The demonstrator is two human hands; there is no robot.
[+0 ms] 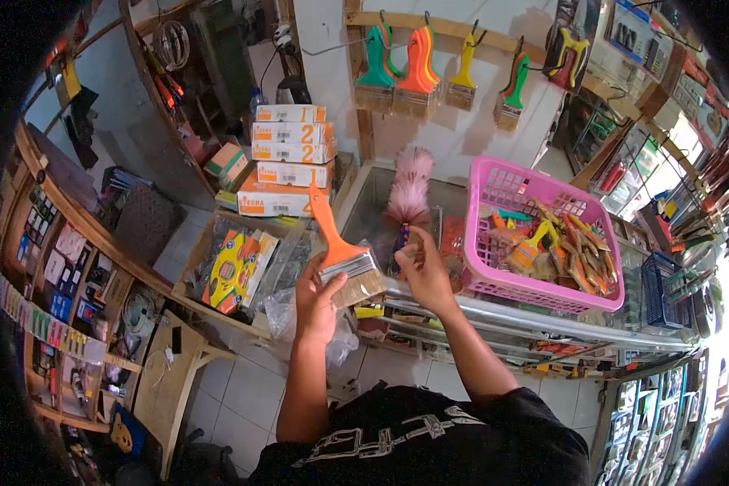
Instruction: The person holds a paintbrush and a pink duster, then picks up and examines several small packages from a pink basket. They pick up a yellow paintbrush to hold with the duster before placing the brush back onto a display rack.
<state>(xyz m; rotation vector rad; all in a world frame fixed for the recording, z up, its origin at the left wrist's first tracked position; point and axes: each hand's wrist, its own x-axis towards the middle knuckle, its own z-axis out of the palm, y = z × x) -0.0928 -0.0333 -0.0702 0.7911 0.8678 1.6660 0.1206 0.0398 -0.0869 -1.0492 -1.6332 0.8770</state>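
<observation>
An orange-handled paintbrush (340, 251) is held in my left hand (317, 301), its handle pointing up and its bristles to the lower right. To the right, my right hand (426, 267) is closed around the dark handle of a pink feather duster (411, 190), whose feathers point up over the glass counter (368, 194). A pink basket (506, 285) stands on the counter to the right of my right hand. Inside it lie several paintbrushes, among them a yellow-handled one (528, 249).
Stacked white and orange boxes (287, 176) stand behind my left hand. A yellow and red package (239, 271) lies in an open box at the left. Green, orange and yellow brushes (419, 69) hang on the back wall. Shelves of goods (57, 283) line the left side.
</observation>
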